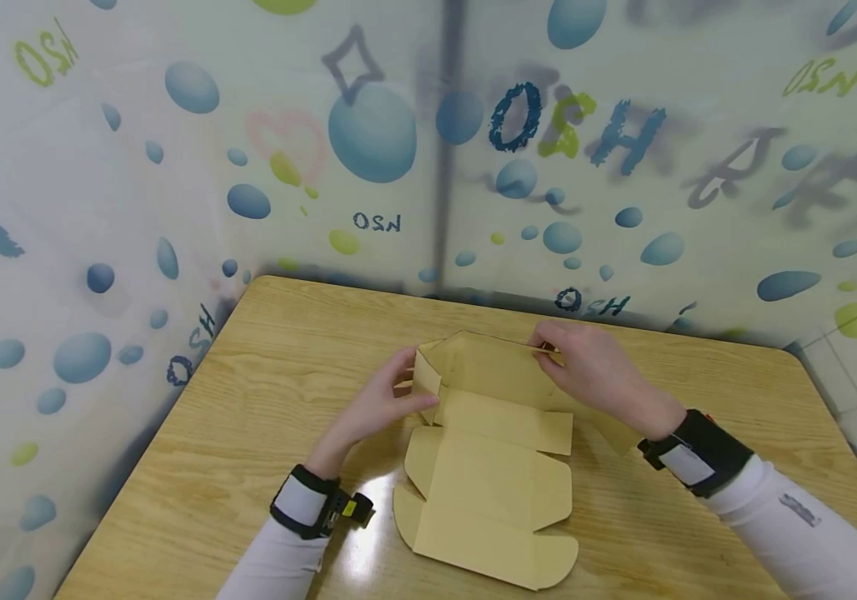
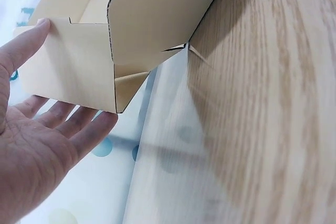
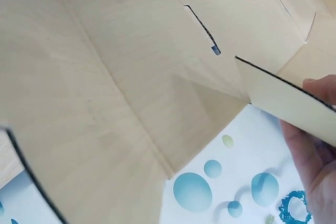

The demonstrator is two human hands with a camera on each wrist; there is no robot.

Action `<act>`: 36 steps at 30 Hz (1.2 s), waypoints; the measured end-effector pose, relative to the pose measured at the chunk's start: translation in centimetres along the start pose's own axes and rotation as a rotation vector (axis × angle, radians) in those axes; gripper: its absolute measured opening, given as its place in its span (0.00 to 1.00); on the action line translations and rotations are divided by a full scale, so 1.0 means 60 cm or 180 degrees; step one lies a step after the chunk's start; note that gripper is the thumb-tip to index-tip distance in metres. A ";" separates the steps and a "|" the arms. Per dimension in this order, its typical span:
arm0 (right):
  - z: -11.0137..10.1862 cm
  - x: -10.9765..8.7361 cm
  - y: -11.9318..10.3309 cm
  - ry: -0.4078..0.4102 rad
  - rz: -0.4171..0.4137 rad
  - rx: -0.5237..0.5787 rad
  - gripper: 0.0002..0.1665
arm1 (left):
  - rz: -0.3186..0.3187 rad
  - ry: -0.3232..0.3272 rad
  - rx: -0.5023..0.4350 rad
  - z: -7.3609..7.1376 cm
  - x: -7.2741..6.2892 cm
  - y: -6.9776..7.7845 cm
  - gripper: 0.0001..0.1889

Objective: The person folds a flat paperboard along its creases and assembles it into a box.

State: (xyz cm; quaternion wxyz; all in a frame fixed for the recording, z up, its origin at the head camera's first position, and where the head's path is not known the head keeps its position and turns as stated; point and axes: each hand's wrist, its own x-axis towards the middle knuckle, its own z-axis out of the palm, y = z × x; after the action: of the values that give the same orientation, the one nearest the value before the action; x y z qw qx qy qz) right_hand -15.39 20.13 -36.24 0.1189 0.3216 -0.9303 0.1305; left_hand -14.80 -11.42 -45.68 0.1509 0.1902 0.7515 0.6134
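A partly folded brown cardboard box [image 1: 484, 483] lies on the table, its front panels flat and its back panel raised. My left hand [image 1: 379, 400] holds the folded left corner. In the left wrist view, its thumb lies on one edge of the side panel [image 2: 79, 61] and its fingertips touch the opposite edge. With my right hand [image 1: 589, 371] I pinch the top edge of the back panel [image 1: 499, 367] near its right end. The right wrist view shows a cardboard flap [image 3: 283, 98] between thumb and fingers, and a slot in the cardboard.
The wooden table [image 1: 263, 367] reaches back to a pale curtain [image 1: 376, 250] printed with blue drops and letters. The curtain also hangs along the left side. Rounded flaps [image 1: 556, 558] spread out at the box's near end.
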 end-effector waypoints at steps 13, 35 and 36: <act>0.003 0.001 -0.001 0.0050 -0.0061 -0.0025 0.09 | -0.0031 0.0021 0.0084 0.011 0.000 0.002 0.41; 0.007 0.004 -0.006 -0.0027 -0.0468 -0.0389 0.16 | -0.0092 0.0024 0.0196 0.015 0.001 -0.001 0.41; 0.007 0.004 -0.007 -0.0049 -0.0462 -0.0400 0.16 | -0.0091 0.0012 0.0192 0.014 0.001 -0.001 0.40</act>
State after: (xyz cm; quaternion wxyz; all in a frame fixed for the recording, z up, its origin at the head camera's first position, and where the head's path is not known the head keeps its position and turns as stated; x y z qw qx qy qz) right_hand -15.39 19.56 -36.48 0.1408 0.3811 -0.9117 0.0605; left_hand -14.47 -10.66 -45.94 0.1525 0.1827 0.7725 0.5887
